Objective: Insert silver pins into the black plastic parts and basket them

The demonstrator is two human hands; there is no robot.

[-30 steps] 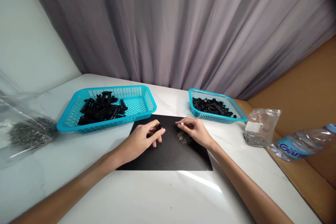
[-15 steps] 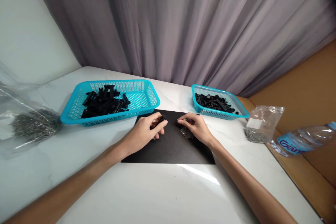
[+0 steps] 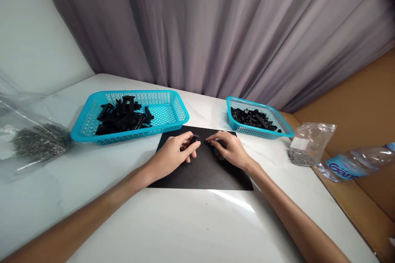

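My left hand (image 3: 180, 148) is closed around a black plastic part (image 3: 194, 139), whose end sticks out between thumb and forefinger. Facing it, my right hand (image 3: 230, 148) is bent, with thumb and fingertips close together; whatever they pinch is too small to name. Beneath the right hand lies a small pile of metal pins or screws (image 3: 218, 155), partly covered by the fingers. Both hands are over a black mat (image 3: 200, 176) on the white table.
Behind the left hand stands a blue basket (image 3: 182, 121) of black plastic parts. A second blue basket (image 3: 243, 130) of small black pieces is at the back right. Bags of metal pieces lie left (image 3: 40, 144) and right (image 3: 304, 156). A water bottle (image 3: 348, 164) is at the far right.
My left hand has shifted slightly right with the black part, closer to the right hand. The right fingertips have moved a little left and up.
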